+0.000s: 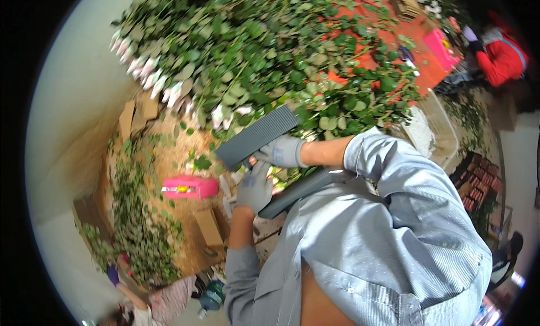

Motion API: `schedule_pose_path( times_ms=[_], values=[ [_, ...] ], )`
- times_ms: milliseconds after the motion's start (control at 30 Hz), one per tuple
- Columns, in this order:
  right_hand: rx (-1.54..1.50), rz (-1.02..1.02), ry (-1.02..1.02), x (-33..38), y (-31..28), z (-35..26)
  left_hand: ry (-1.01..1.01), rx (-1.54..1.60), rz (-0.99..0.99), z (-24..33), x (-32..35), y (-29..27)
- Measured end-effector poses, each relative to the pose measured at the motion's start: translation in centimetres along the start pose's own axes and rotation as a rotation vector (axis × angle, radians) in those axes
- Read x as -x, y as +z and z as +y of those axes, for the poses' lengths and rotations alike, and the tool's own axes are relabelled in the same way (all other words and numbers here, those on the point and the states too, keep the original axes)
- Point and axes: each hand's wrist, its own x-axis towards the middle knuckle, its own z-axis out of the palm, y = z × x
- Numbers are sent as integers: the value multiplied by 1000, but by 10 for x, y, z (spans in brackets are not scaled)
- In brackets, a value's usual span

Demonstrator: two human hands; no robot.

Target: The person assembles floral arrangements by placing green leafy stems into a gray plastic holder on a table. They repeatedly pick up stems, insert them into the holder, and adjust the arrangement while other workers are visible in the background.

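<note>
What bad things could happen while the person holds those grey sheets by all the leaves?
1. The right hand grips the upper grey ribbed sheet only near its edge, so it might tip or slip.
2. The left hand rests on the lower grey sheet beside small flowers; pressing could crush them.
3. Loose leafy branches crowd close, so a sheet could snag stems and drag them off the pile.

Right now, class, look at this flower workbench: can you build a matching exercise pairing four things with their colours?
Things:
1. tape dispenser
2. ribbed sheet
3. leafy branches
4. co-worker's jacket

Colours:
A. green
B. red
C. pink
D. dark grey

Pairs: 1-C, 2-D, 3-A, 4-B. The right hand and left hand, both gloved, grip the ribbed sheet.
</note>
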Motion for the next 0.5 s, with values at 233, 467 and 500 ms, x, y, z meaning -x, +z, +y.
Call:
schedule_pose_path(
  times_ms=[233,467,500],
  values=[
    [-284,26,462,47,-133,-4,24,-166,-25,-21,4,21],
    [-496,444,1573,160,-133,-10,-31,-255,-170,-3,-2,12],
    [-604,428,1721,170,-128,-13,-28,-248,-166,-5,-1,13]
  ],
)
